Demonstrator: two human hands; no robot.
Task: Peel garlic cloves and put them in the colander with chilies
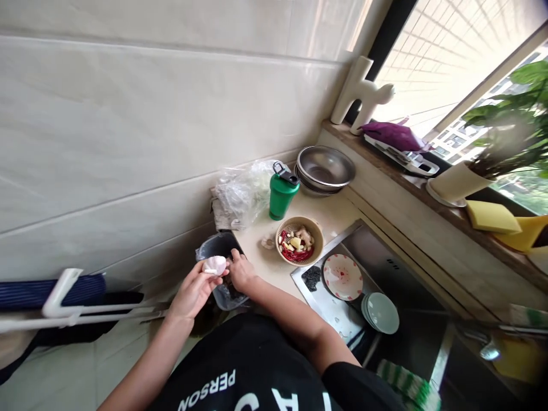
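Setting: kitchen corner, a pale counter [257, 260] running along a tiled wall toward a bright window, with the sink [402, 268] set into it on your right.
Left hand: your left hand [192, 291] is cupped around a pale pinkish garlic bulb [214, 264], gripping it from below with the fingers curled up its side.
Right hand: your right hand [240, 270] meets the bulb from the other side, fingertips closed onto its skin; whether it pinches a loose piece of peel is too small to tell.
Where the bulb is: held in the air between both hands, directly above the grey bin [222, 268] at the counter's edge.
Doing it well: keep the bulb over the bin's opening so loose skin drops inside, hold it steady with your left hand and let your right fingertips do the pulling.
Nearby: a woven basket [299, 240] of red chillies and ginger sits just beyond, another garlic piece [268, 242] beside it, a green bottle [281, 195] and stacked steel bowls [325, 168] behind.
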